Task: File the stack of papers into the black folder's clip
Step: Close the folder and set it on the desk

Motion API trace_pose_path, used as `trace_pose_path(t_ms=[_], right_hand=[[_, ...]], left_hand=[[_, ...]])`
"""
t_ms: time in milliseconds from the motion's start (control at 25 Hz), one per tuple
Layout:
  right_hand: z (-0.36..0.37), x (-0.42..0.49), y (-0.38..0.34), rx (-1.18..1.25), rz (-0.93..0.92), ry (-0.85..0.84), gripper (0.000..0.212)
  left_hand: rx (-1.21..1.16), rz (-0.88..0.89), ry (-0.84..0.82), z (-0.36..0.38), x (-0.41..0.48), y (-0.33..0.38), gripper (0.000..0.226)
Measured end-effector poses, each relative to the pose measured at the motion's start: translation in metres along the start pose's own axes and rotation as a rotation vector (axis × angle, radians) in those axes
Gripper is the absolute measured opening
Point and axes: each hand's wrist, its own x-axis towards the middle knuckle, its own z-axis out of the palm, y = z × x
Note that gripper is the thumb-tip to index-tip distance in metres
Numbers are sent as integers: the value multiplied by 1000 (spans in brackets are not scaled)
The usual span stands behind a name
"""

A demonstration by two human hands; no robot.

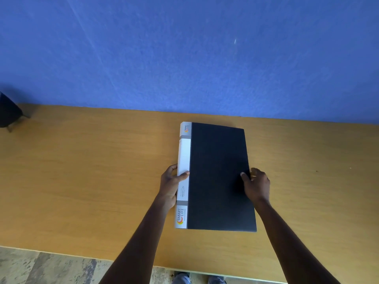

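Note:
A closed black folder (219, 177) with a white spine strip printed "SMART LIFE" lies flat on the wooden table (92, 181), spine to the left. My left hand (171, 186) grips the spine edge, thumb on top of the white strip. My right hand (256, 184) holds the folder's right edge, thumb on the black cover and fingers curled at the edge. No stack of papers shows anywhere in view; the clip is hidden inside the closed folder.
A blue wall (184, 58) rises right behind the table's far edge. A dark object (9, 113) sits at the far left of the table. The table's near edge runs along the bottom, with patterned floor (51, 267) and my shoes below.

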Motion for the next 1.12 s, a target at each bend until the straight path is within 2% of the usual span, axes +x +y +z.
trace_pose_path(t_ms=[240,520,680,920,1120], right_hand=[[2,2,-16,344,124,-78,19],[19,-12,-50,458,114,-79,14],[45,-29,-79,513,96,-125,23],[99,-52,-132,527,55,-234,27],[141,-64,-174,452,33,-386,25]], left_hand=[[-46,26,-32,-22,1,13,40],[-11,62,19,-52,-3,30,36],[14,152,90,-89,-3,52,34],[218,271,246,-163,2,85,46],[470,360,407,-224,17,106,46]])
